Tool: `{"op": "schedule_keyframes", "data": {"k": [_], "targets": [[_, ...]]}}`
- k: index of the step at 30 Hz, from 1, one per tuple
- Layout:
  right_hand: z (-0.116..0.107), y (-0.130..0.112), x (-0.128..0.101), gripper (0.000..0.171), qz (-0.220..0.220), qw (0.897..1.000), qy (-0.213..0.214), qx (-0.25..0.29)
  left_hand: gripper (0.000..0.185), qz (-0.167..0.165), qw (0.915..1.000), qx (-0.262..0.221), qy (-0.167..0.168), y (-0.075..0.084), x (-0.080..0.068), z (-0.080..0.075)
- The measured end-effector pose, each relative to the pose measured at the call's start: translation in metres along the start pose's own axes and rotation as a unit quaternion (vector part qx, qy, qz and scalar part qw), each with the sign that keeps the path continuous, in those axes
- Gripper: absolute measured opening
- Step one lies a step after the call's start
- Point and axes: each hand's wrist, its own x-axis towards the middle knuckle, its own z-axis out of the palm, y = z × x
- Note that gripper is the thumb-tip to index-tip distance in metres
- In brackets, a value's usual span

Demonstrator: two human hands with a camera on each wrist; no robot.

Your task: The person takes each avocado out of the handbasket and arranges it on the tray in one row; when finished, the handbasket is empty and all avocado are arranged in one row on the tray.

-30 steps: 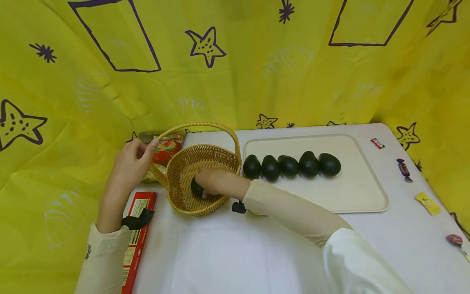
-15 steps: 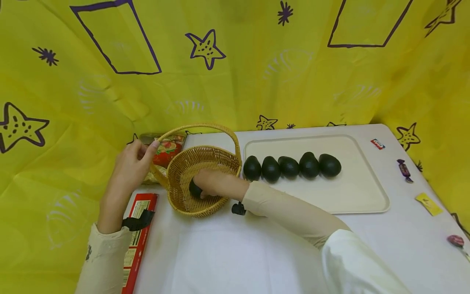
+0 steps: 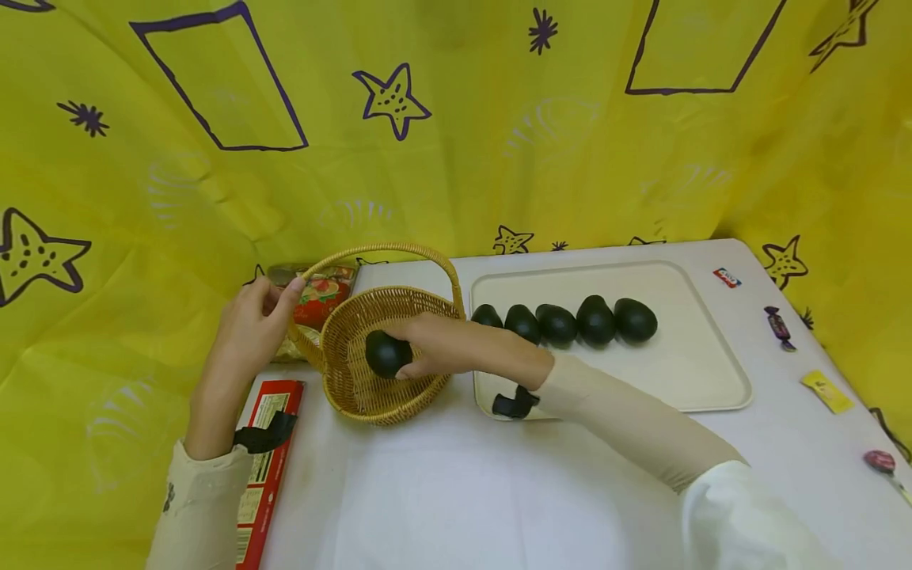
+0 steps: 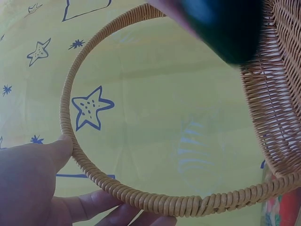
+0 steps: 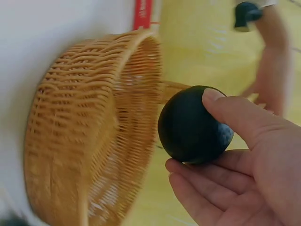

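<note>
My right hand grips a dark green avocado over the wicker basket. In the right wrist view the thumb lies across the top of the avocado with the fingers beneath, beside the basket's opening. My left hand holds the basket's arched handle on its left side. The left wrist view shows thumb and fingers around the wrapped handle, with the avocado blurred at the top. A row of several avocados rests on a cream tray to the right.
A red box lies at the left under my forearm. A red food packet sits behind the basket. Wrapped candies, a yellow packet and a lollipop lie along the table's right side.
My right hand has lifted the avocado up from the bottom of the basket, and its forearm has shifted right over the tray's edge. My left hand keeps its place on the handle.
</note>
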Motion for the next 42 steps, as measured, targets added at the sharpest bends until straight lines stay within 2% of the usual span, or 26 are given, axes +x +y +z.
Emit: {"op": "schedule_keyframes", "data": {"k": [5, 9, 14, 18, 22, 25, 29, 35, 42], "targets": [[-0.022, 0.003, -0.063, 0.072, -0.011, 0.999, 0.024, 0.031, 0.056, -0.003, 1.0, -0.002, -0.005, -0.001, -0.002, 0.0], [-0.036, 0.019, -0.117, 0.066, 0.003, 0.997, 0.06, 0.039, 0.056, -0.006, 1.0, -0.001, -0.006, -0.002, -0.003, -0.001], [-0.055, 0.051, -0.183, 0.074, 0.088, 0.989, 0.112, 0.027, 0.056, -0.011, 0.9999, 0.003, -0.006, -0.004, -0.005, -0.003], [-0.068, 0.089, -0.23, 0.077, 0.165, 0.976, 0.14, 0.036, 0.057, -0.018, 0.9998, 0.006, -0.011, -0.005, -0.006, -0.005], [-0.074, 0.13, -0.268, 0.081, 0.239, 0.958, 0.151, 0.041, 0.058, -0.022, 0.9997, 0.007, -0.012, -0.006, -0.007, -0.007], [-0.071, 0.16, -0.289, 0.082, 0.285, 0.946, 0.151, 0.042, 0.057, -0.019, 0.9997, 0.008, -0.011, -0.005, -0.007, -0.007], [-0.061, 0.192, -0.308, 0.081, 0.314, 0.936, 0.151, 0.046, 0.056, -0.011, 0.9998, 0.01, -0.01, -0.004, -0.004, -0.007], [-0.046, 0.222, -0.318, 0.08, 0.325, 0.933, 0.152, 0.044, 0.056, 0.0, 0.9998, 0.015, -0.012, -0.001, 0.0, -0.006], [-0.035, 0.234, -0.325, 0.078, 0.323, 0.933, 0.154, 0.049, 0.055, 0.005, 0.9997, 0.018, -0.016, 0.002, 0.0, -0.003]]}}
